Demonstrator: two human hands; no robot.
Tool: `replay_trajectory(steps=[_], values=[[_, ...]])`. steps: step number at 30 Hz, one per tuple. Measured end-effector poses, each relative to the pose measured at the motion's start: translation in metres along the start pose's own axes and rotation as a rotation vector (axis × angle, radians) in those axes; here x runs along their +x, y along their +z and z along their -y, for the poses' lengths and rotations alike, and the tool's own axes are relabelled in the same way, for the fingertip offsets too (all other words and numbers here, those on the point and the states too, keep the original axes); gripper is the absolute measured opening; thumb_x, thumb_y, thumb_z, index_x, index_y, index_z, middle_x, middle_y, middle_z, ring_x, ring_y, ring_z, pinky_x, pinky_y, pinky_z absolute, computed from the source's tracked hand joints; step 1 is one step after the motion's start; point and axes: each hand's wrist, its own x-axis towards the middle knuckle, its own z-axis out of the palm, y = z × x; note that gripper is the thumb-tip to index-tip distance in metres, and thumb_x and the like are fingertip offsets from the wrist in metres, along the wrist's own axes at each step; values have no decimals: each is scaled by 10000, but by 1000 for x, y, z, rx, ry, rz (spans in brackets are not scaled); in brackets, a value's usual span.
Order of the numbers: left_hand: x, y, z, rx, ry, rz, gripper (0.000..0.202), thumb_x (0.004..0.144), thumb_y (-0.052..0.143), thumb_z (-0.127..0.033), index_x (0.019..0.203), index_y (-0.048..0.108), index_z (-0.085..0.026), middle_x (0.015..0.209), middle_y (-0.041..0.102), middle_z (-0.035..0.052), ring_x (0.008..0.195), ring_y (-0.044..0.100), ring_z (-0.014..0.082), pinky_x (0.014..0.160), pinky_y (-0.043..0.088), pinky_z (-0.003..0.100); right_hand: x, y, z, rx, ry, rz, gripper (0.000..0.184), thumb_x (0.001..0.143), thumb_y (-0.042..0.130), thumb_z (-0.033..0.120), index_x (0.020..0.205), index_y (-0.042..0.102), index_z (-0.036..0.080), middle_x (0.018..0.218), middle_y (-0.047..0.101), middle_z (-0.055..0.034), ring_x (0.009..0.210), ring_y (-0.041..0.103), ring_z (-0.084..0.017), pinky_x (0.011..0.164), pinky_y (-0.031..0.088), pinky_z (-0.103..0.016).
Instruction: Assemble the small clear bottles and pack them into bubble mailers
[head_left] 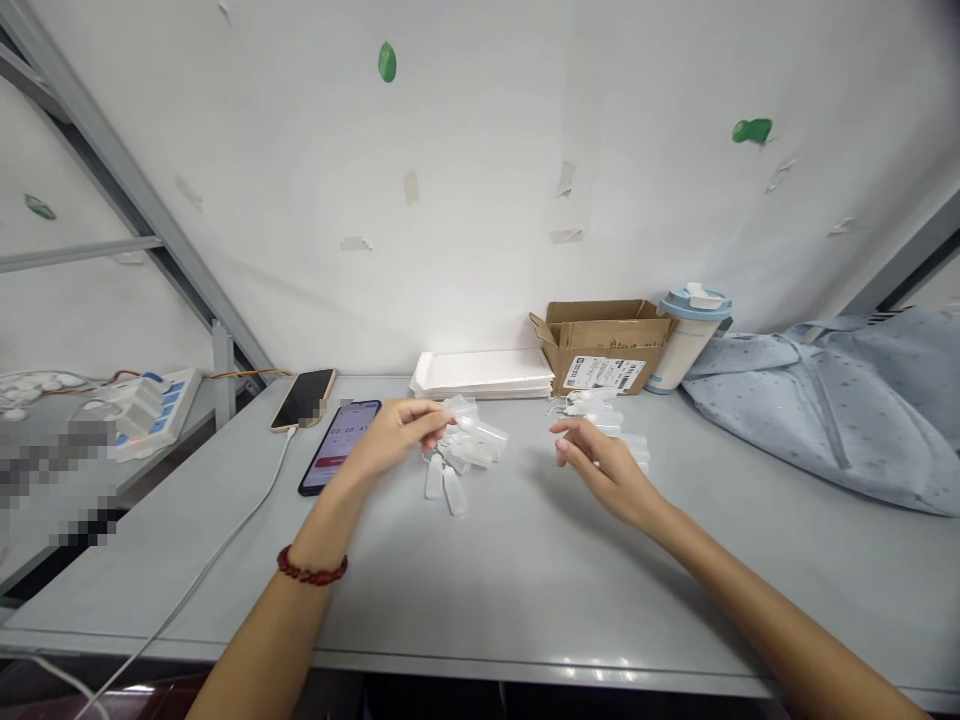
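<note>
My left hand (401, 432) is over the left pile of small translucent plastic tags (454, 490). Its thumb and fingertips are pinched on the end of one translucent plastic tag (486, 432). Several tags lie under and in front of it, some with thin white strings. My right hand (611, 472) hovers just in front of a second group of translucent tags (592, 405), partly covering them. Its index finger and thumb are slightly apart with nothing visible between them; the other fingers are curled and partly hidden.
Behind the tags stand a stack of white envelopes (484, 374), an open cardboard box (607, 350) and a lidded cup (686, 345). A pale blue bag (810, 410) lies right. Two phones (304, 398), one cabled, and a power strip (161, 410) are left on the grey table (465, 590).
</note>
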Motion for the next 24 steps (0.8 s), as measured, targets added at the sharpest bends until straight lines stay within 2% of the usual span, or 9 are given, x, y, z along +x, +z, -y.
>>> replay_trajectory(steps=[4,7,11,24], values=[[-2,-24,-3,102,-132,54,241,739,583,-339,588,589,-150,571,480,-16,548,419,93,536,358,213,5,-10,-11,-49,15,-73,276,913,368,431,1023,479,203,647,562,11,557,512,-129,537,414,-253],[-2,-28,-1,173,-207,162,253,731,578,-340,556,582,-157,565,492,-12,552,423,99,515,338,208,8,-13,-17,-89,24,-78,264,909,379,425,1015,476,204,639,542,22,520,488,-119,521,405,-249],[-1,-26,2,219,-236,266,267,710,586,-350,523,567,-161,556,495,-15,552,415,99,501,319,201,10,-14,-23,-173,13,-77,250,904,384,417,997,474,204,652,560,18,503,475,-118,512,390,-252],[2,-27,8,351,-313,177,283,653,590,-393,476,562,-174,563,553,4,536,445,114,489,330,206,15,-29,-40,-425,-22,-110,194,894,383,347,934,517,211,686,612,-14,547,510,-144,547,386,-267]])
